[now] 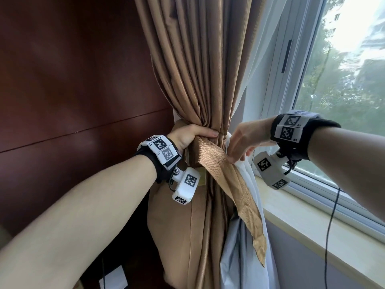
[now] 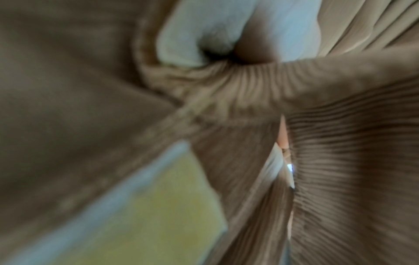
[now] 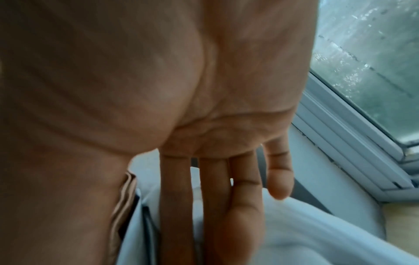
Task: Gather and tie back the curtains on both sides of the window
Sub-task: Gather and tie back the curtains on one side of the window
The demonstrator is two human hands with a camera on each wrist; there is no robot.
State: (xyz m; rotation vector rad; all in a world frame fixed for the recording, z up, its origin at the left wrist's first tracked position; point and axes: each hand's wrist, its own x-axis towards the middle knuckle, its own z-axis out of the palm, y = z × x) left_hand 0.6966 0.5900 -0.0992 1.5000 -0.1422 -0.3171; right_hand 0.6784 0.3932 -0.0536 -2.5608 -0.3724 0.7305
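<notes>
Dark wood wall (image 1: 62, 80) stands at 9 o'clock, window (image 1: 343, 69) at 3. Left hand (image 1: 188, 136) clamps the gathered curtain (image 1: 198, 69) at its waist. Right hand (image 1: 244, 142), fingers loosely spread, touches the tie band (image 1: 229, 180) at its edge. Cloth looks soft and heavy; the band is best pinched near its free end.

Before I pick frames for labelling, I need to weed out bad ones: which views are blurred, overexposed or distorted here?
Head view: sharp on the brown curtain and left hand, window glass washed out at top right, wide-angle bending at the edges. Left wrist view: heavy blur, only the tieback ribbing is crisp. Right wrist view: right hand fills the frame, its fingers soft, dim light.
</notes>
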